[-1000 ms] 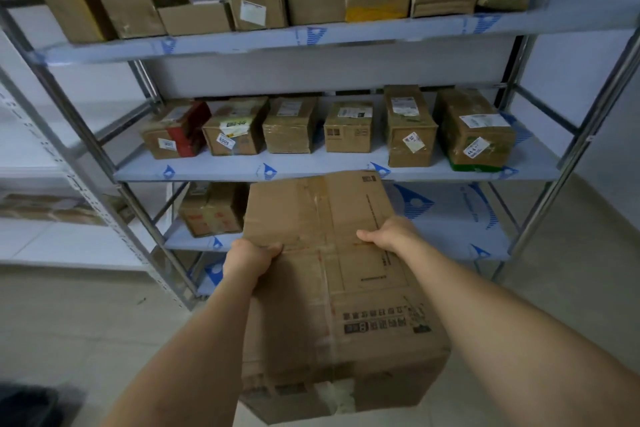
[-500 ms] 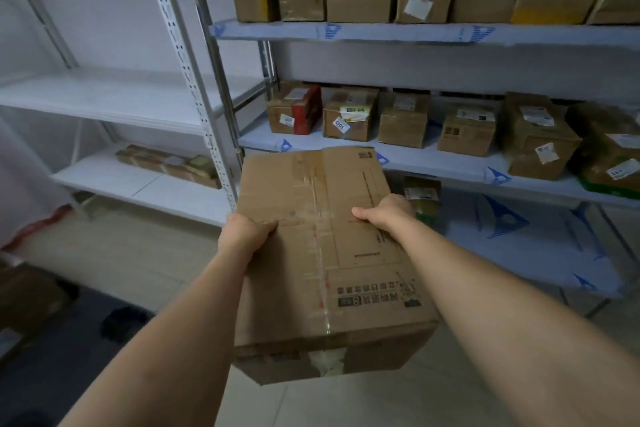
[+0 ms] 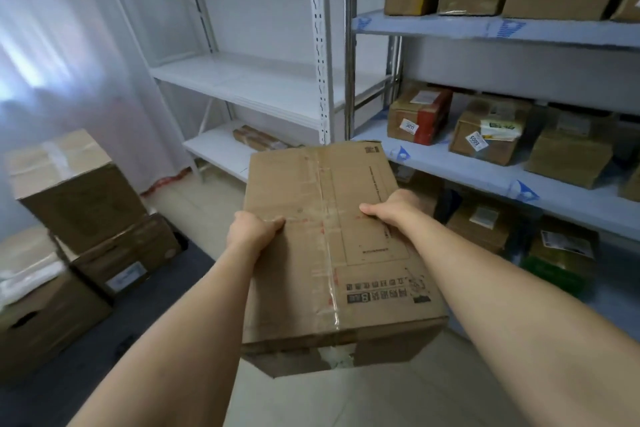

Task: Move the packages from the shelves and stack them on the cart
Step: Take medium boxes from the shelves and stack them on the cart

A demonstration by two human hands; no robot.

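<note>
While both forearms reach in from the bottom of the frame, a large taped cardboard box (image 3: pixel 332 253) is carried in the air at the centre, above the tiled floor (image 3: pixel 363 402). At its left edge the left hand (image 3: pixel 251 230) has its thumb curled over the top face, and the right hand (image 3: pixel 393 210) does the same at the right edge, so each grip is closed on the box; the fingers beneath are hidden. At lower left, a dark cart (image 3: pixel 114 319) carries stacked cardboard boxes (image 3: pixel 79 204), well apart from the held box. Further back, right of centre, a metal shelf rack (image 3: pixel 485 180) holds rows of small packages (image 3: pixel 419 118) on blue-lined tiers. At upper centre stands a white shelf unit (image 3: pixel 270 87), with a flat package (image 3: pixel 258 139) on its lowest board.
</note>
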